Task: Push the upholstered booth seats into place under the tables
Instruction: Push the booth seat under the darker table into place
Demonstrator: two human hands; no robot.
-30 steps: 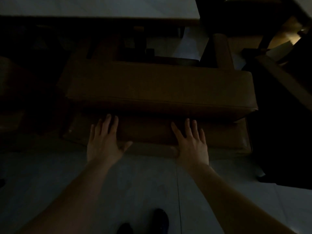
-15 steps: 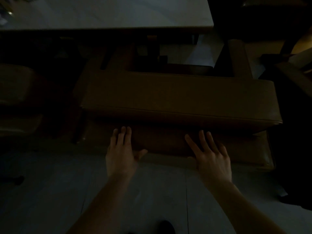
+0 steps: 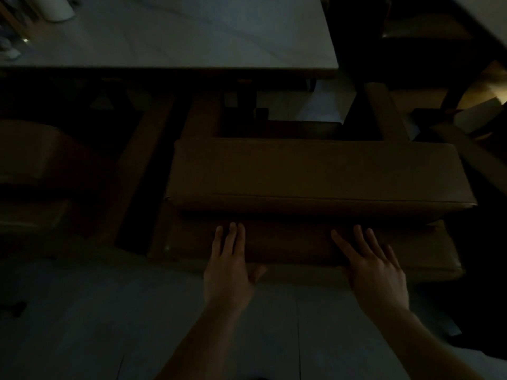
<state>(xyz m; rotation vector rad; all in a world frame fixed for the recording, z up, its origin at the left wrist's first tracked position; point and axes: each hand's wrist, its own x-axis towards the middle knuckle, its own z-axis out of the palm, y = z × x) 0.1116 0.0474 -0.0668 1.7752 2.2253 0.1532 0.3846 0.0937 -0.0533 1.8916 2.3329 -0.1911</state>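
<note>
The room is dim. A brown upholstered booth seat [image 3: 315,174] stands in front of me, its thick top cushion overhanging a lower base [image 3: 288,248]. My left hand [image 3: 227,267] lies flat against the near face of that base, fingers straight and together. Further right, my right hand [image 3: 373,267] presses the same face with fingers spread. Neither hand grips anything. Beyond the seat is a pale table top [image 3: 178,34], whose near edge runs above the seat's far side.
A second brown seat [image 3: 30,160] sits in shadow at the left. Dark table legs [image 3: 241,105] stand under the table. More dark furniture [image 3: 425,37] crowds the right side. Pale tiled floor [image 3: 96,325] lies under my arms.
The seat and table sit lower and further right in view, and more of the table top shows. Both hands stay flat on the seat's base.
</note>
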